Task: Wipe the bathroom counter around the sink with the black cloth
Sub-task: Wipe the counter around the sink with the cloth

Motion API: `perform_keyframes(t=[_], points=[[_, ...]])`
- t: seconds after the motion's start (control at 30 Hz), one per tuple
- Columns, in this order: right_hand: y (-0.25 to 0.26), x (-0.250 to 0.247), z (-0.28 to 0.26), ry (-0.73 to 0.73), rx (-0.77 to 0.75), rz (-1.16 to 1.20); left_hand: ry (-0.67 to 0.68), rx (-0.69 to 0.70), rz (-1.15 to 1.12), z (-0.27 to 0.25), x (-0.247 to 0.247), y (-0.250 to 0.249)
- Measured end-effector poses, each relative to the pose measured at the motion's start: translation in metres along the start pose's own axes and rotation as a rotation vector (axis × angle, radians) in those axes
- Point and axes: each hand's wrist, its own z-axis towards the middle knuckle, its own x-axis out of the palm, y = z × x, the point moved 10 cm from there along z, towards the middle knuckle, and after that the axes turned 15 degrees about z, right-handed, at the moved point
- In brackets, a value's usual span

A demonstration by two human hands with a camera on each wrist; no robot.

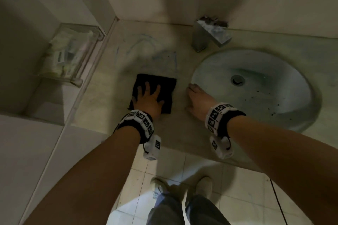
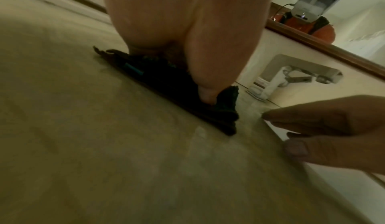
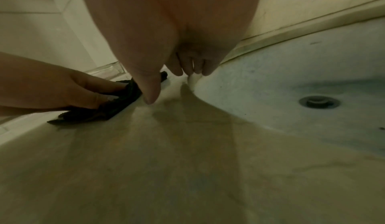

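- Left hand (image 1: pixel 148 100), grip spread flat, presses the black cloth (image 1: pixel 164 82) on the surface (image 1: pixel 109 86) left of the sink (image 1: pixel 274 64).
- Right hand (image 1: pixel 198 100), grip empty and relaxed, rests at the sink's rim.
- Judged progress: smears remain toward the back-left corner; the far-side surface appears unwiped.

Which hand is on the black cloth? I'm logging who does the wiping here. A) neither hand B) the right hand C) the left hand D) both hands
C: the left hand presses flat with spread fingers on the black cloth, while the right hand rests on the counter by the sink rim.

Bathroom: round sink (image 1: pixel 256 86) with drain set in stone worktop (image 1: pixel 128 45), square metal tap (image 1: pixel 206 36), tiled walls and floor.
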Motion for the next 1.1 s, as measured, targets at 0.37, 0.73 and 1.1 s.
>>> perform_keyframes(t=[0.37, 0.73, 1.1], points=[[-0.032, -0.026, -0.034, -0.095, 0.055, 0.073, -0.045, 0.105, -0.001, -0.014, -0.01, -0.101], [-0.002, -0.008, -0.025, -0.054, 0.025, -0.004, -0.096, 0.211, -0.205, -0.028, -0.02, -0.109], [0.003, 0.026, -0.014, 0.002, 0.22, -0.207, -0.135, -0.076, -0.138, -0.025, -0.003, 0.085]])
